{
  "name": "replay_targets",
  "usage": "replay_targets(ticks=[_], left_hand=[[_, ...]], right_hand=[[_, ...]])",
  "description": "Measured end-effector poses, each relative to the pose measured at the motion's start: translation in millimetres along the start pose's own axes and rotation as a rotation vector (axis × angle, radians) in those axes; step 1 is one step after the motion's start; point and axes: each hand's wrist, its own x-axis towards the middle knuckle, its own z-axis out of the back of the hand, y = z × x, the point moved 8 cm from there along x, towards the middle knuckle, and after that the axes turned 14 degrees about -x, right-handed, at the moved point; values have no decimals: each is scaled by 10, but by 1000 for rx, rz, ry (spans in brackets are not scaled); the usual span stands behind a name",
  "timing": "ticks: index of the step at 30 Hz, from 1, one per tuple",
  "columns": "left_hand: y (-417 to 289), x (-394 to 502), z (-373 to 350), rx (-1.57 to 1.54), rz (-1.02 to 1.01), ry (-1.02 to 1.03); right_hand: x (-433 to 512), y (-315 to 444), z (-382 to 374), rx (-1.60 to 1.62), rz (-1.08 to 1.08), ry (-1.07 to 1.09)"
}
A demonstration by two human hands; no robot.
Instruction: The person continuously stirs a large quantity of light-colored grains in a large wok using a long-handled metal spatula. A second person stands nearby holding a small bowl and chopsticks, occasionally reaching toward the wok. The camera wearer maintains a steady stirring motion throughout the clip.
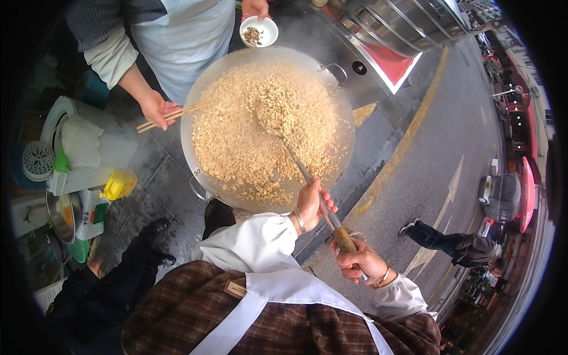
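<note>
My left hand (312, 205) is wrapped around the metal shaft of a long-handled ladle or spatula (302, 168). Lower down, my right hand (361, 260) grips its wooden handle (344, 239) near the end. The tool's head is buried in crumbly, pale golden food (230, 151), so its shape is hidden. This food fills most of a very wide metal wok (195, 162) with loop handles, and steam blurs parts of it. Across the wok, a co-worker's hand (155, 108) holds long wooden chopsticks (177, 114) over the rim. That person's other hand (255, 9) holds a white bowl (268, 33) with dark bits in it.
A steel worktop (350, 84) and stacked metal steamers (399, 26) stand at upper right. To the left are a yellow jug (120, 184), a grey bin-like container (113, 137) and a metal basin (55, 217). Another person's shoes (155, 228) are at lower left; a pedestrian (470, 248) is on the road.
</note>
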Motion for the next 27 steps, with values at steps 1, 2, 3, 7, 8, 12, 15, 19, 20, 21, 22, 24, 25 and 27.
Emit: replay_targets(ticks=[1, 2, 3, 7, 8, 12, 15, 19, 20, 21, 22, 24, 25, 27], left_hand=[[123, -78, 91, -58, 57, -58], [248, -175, 182, -106, 96, -98], [360, -259, 281, -151, 132, -141], [403, -301, 756, -253, 124, -302], [252, -187, 873, -269, 81, -336], [-723, 689, 1078, -152, -71, -319], [-1078, 1162, 955, 190, -163, -358], [-675, 868, 713, 429, -172, -291], [-548, 676, 695, 424, -167, -267], [-433, 491, 674, 419, -154, -232], [-307, 318, 674, 376, -106, -183], [-78, 5, 766, 254, -10, -160], [-33, -99, 838, 175, 9, -170], [-81, -137, 1010, -42, 20, -258]], right_hand=[[-74, -70, 31, 20, -53, -10], [-177, -124, 29, 51, -103, 13], [-251, -146, 0, 86, -144, 50], [-120, -104, -107, 19, -340, -8], [78, -33, -147, -15, -352, -14], [1209, 237, -390, -54, -80, 105], [1668, 250, -203, 317, 175, 196], [1254, -135, -219, 1021, 311, 586], [1091, -248, -295, 1042, 306, 620], [911, -329, -397, 1091, 258, 670], [732, -411, -436, 1097, 208, 613], [421, -484, -498, 930, 72, 464], [321, -484, -532, 822, -14, 392], [337, -407, -537, 557, -167, 262]])
